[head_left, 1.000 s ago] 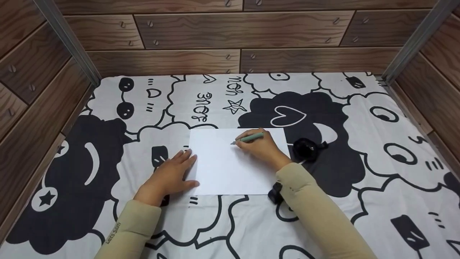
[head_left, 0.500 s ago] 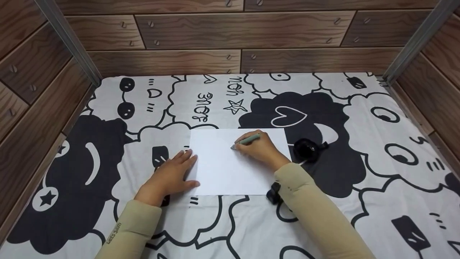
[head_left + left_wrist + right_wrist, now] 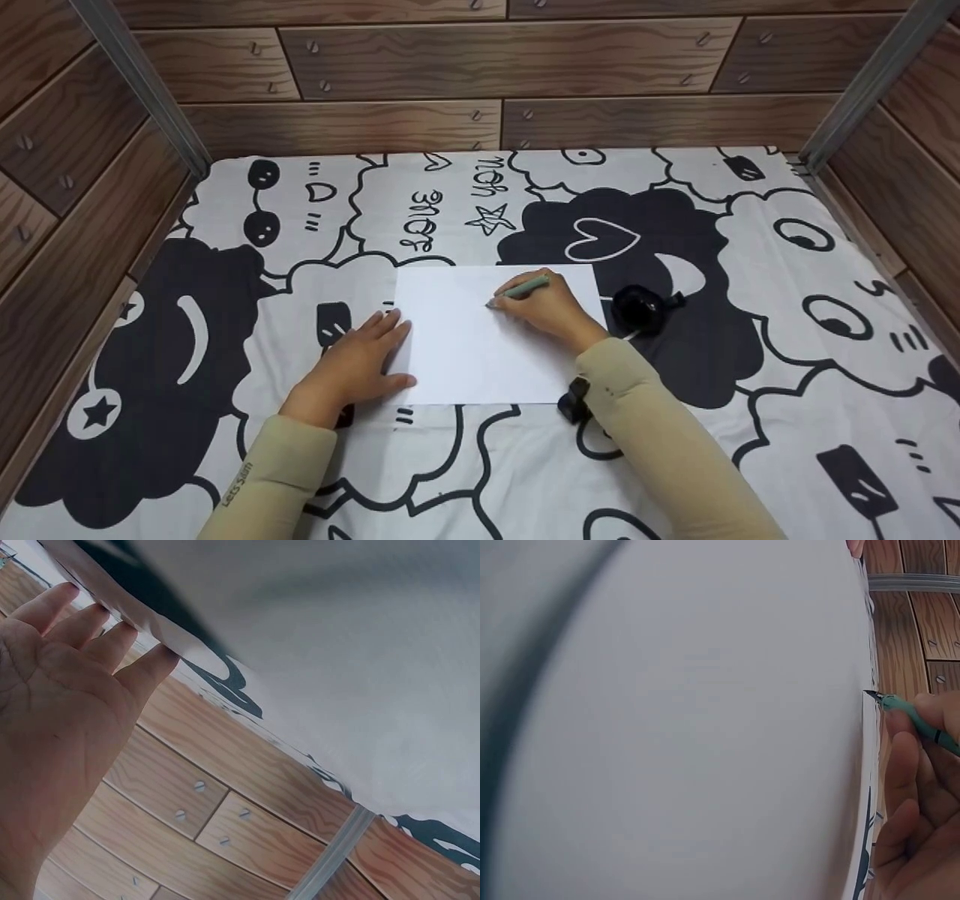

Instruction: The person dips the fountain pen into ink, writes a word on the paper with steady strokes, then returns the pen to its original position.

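Note:
A white sheet of paper [image 3: 450, 345] lies on the patterned cloth in the head view. My left hand [image 3: 360, 360] rests on its left edge, fingers spread and the thumb lower down. In the left wrist view, the fingers of that left hand [image 3: 82, 682] are extended. Over the upper right part of the sheet, my right hand [image 3: 551, 307] pinches a green fountain pen [image 3: 525, 287], its tip pointing left. The right wrist view shows the pen's metal nib [image 3: 873, 694] at the sheet's surface, with the right hand [image 3: 922, 795] curled behind it. I see no clear marks on the paper.
A glossy black round object [image 3: 639, 309] with a small protrusion sits just right of the paper. A small black device [image 3: 574, 401] shows beside the right sleeve. Wood-print walls [image 3: 510, 64] enclose the back and sides of the black-and-white cloth [image 3: 420, 465].
The pen tip dipped slightly toward me, then shifted a little right, with the right hand making small movements. My left hand has stayed in place on the paper's edge.

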A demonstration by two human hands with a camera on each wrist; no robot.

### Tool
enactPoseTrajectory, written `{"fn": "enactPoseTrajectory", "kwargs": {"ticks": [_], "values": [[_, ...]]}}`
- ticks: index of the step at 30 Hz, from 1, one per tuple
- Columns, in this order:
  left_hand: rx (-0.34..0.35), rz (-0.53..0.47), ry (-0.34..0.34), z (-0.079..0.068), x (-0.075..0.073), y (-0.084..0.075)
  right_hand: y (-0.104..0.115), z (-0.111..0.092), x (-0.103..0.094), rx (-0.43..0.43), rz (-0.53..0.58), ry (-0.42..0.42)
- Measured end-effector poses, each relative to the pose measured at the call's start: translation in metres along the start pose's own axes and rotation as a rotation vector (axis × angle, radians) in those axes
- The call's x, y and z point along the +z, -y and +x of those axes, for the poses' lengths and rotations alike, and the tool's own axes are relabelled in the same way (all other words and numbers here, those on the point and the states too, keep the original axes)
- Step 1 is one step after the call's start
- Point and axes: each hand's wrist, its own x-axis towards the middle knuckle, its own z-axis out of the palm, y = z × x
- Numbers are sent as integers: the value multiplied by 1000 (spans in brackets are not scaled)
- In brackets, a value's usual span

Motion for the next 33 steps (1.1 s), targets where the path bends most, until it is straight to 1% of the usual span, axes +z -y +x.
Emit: {"fn": "enactPoseTrajectory", "kwargs": {"ticks": [3,11,16,19,26,30,33], "values": [[3,3,1,0,0,0,0,-1,-3,-7,-22,-12],[-9,-9,5,1,-1,-1,-3,-5,-10,26,-40,-37],[-5,-17,2,0,-1,-1,-6,-6,-14,50,-36,-35],[6,-22,-3,0,-1,-1,-7,-8,-17,48,-34,-36],[11,-22,-4,0,0,0,-10,-11,-24,34,-75,-57],[17,-20,-10,0,1,1,-13,-13,-28,44,-67,-60],[16,-21,-10,0,1,1,-14,-14,-31,36,-56,-60]]}}
